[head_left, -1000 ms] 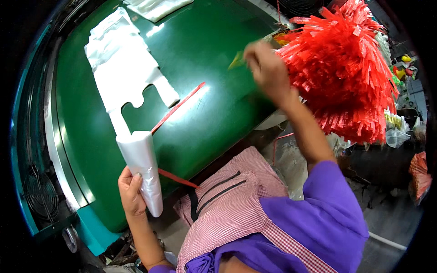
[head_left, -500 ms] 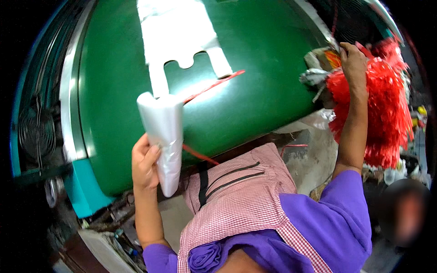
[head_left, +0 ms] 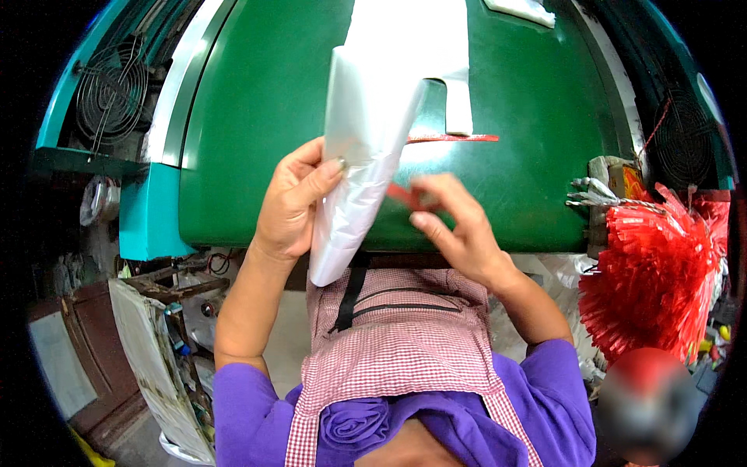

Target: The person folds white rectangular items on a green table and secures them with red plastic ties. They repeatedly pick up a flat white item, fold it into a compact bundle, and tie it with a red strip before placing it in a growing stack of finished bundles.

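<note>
My left hand is closed round a folded bundle of white plastic bags, held tilted above the near edge of the green belt surface. My right hand is just right of the bundle, its fingers curled and slightly blurred round a red plastic strip. That strip runs to the bundle's right side; its course behind the bundle is hidden. Beyond, a flat stack of white vest-shaped bags lies on the belt, with a red strip across by its handle end.
A thick bunch of red plastic strips hangs at the belt's right corner, below white twisted ties. More white plastic lies at the far right. A fan stands left. Another person's blurred head is at lower right.
My right hand has come from the red bunch on the right to the bundle. My left hand still holds the bundle, now more tilted. The view has turned right.
</note>
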Available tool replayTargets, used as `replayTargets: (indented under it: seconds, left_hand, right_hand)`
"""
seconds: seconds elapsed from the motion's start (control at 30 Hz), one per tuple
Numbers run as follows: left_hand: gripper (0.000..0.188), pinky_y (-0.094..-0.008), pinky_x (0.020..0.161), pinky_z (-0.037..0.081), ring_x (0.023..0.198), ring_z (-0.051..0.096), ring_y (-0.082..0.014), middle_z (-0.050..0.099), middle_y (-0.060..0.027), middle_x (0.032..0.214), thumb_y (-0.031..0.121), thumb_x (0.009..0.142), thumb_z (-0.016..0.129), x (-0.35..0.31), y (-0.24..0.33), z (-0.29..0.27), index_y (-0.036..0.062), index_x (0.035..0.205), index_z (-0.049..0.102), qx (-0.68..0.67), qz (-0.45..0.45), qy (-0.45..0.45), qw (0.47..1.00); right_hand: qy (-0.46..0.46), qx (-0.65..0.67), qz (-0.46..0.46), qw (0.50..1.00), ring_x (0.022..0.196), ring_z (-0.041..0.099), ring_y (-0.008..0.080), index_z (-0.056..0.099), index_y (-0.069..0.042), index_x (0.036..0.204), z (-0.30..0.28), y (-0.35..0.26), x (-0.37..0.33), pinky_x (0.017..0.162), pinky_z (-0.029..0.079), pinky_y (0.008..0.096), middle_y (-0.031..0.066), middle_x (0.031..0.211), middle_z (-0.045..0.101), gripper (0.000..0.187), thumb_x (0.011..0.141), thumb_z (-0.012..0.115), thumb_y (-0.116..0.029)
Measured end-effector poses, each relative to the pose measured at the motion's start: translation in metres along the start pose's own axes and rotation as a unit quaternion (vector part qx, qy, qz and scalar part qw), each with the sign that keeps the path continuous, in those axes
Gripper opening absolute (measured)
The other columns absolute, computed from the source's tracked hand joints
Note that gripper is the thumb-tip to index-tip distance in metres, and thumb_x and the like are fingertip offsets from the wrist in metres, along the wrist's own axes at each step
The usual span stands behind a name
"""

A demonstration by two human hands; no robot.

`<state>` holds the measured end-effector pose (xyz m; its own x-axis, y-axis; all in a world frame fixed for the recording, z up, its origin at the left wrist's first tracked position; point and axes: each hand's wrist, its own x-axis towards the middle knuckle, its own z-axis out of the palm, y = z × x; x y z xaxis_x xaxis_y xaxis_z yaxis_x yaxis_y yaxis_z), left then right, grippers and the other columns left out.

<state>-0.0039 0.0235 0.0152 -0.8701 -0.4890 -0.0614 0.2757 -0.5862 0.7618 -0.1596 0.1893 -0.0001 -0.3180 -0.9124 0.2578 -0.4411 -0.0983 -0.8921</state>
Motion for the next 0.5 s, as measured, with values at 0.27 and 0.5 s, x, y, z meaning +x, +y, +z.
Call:
replayTargets:
  seconds: [0.27,0.5]
  left_hand:
    - [0.032,-0.0263,0.079,0.051,0.087,0.063,-0.0121,0.066,-0.0071,0.101,0.006,0.084,0.066,0.004,-0.001,0.018,-0.0055,0.113,0.060,0.233,0.045,0.014,0.971]
    - [0.026,-0.0395,0.078,0.049,0.081,0.061,-0.0336,0.067,-0.0137,0.086,0.017,0.079,0.067,0.036,-0.033,-0.009,0.0060,0.103,0.067,0.657,0.008,-0.146,0.739]
  right_hand:
    - [-0.161,0.051,0.088,0.982,0.066,0.059,0.0256,0.059,0.001,0.093,-0.017,0.003,-0.018,0.061,0.047,0.0353,0.0120,0.078,0.062,0.009,0.089,0.058,-0.006]
    - [-0.163,0.101,0.026,0.981,0.081,0.058,0.0172,0.056,0.001,0.075,-0.019,-0.005,0.010,0.076,0.048,0.0332,0.0136,0.103,0.064,0.024,0.094,0.052,-0.013]
